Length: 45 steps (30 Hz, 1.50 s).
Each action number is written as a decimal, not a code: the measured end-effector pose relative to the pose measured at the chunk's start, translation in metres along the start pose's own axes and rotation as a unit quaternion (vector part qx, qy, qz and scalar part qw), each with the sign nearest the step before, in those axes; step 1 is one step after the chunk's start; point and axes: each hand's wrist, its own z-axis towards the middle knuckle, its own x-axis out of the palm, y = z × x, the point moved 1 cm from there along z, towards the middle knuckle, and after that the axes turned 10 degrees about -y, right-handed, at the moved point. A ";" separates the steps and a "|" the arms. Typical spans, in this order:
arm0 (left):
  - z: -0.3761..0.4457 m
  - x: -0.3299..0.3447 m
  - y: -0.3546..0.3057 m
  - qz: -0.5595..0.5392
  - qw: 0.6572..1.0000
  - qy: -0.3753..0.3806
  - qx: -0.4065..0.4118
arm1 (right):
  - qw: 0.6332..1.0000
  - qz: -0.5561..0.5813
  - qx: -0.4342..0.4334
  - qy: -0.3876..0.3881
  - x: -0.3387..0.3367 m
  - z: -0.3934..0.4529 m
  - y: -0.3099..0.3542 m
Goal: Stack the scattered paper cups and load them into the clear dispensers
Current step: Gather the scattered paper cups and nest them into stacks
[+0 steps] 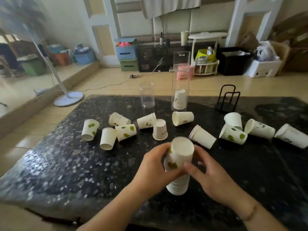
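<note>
Upside-down stack of paper cups [179, 165] near the front middle of the dark speckled table [66, 164], gripped from both sides: left hand [155, 169] curled round its left wall, right hand [210, 174] curled round the right, thumb on the front. Bare tabletop to the left of the hands, out to the left edge, and more on the right. Beyond the stack, loose cups [160, 130] strewn in a band across the table's middle, most on their sides, some upside down, several touching; rightmost cup [291, 135] close to the right edge. Behind that band, a round clear dispenser [147, 95] standing apart, and just right of it a tall square clear dispenser [180, 80] with a short stack of cups inside at the bottom. Black wire holder [227, 99] near the far edge. Standing fan [55, 64] on the tiled floor off the far left corner.
</note>
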 end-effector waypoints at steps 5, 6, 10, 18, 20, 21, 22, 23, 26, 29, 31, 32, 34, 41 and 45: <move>-0.014 0.018 0.021 0.040 0.998 0.046 -0.035 | 0.996 -0.084 0.006 0.020 0.007 -0.002 -0.036; -0.015 0.021 0.025 0.042 0.996 0.062 -0.049 | 0.996 -0.083 0.007 0.025 0.008 -0.001 -0.041; -0.017 0.020 0.042 0.022 0.986 0.128 -0.102 | 0.996 -0.076 0.028 0.033 0.006 0.000 -0.051; -0.031 0.026 0.061 0.061 0.981 0.142 -0.114 | 0.999 -0.034 0.032 0.011 0.019 0.002 -0.068; -0.031 0.027 0.063 0.052 0.984 0.132 -0.111 | 0.999 -0.031 0.027 -0.006 0.022 0.003 -0.071; -0.029 0.026 0.065 0.046 0.984 0.129 -0.117 | 0.999 -0.029 0.024 -0.009 0.024 0.005 -0.071; -0.027 0.023 0.067 0.042 0.983 0.131 -0.123 | 0.999 -0.028 0.020 -0.010 0.025 0.007 -0.069; -0.023 0.020 0.069 0.041 0.983 0.132 -0.124 | 1.000 -0.026 0.014 -0.010 0.028 0.010 -0.067; -0.012 -0.001 0.078 0.055 0.983 0.125 -0.126 | 1.000 -0.010 0.007 -0.004 0.043 0.025 -0.058; -0.001 -0.030 0.090 0.076 0.984 0.095 -0.128 | 1.000 -0.004 -0.010 0.022 0.068 0.049 -0.043; 0.002 -0.049 0.101 0.083 0.985 0.077 -0.128 | 0.999 -0.001 -0.019 0.042 0.086 0.064 -0.034; 0.002 -0.056 0.107 0.089 0.985 0.073 -0.129 | 0.999 0.000 -0.021 0.050 0.096 0.069 -0.032; 0.000 -0.065 0.117 0.096 0.983 0.076 -0.135 | 0.998 -0.011 -0.024 0.061 0.112 0.077 -0.031; -0.007 -0.072 0.129 0.034 0.990 0.021 -0.135 | 0.997 -0.036 -0.048 0.043 0.126 0.082 -0.030; 0.000 -0.071 0.129 -0.011 0.988 -0.018 -0.153 | 0.994 0.013 -0.112 0.010 0.124 0.086 -0.011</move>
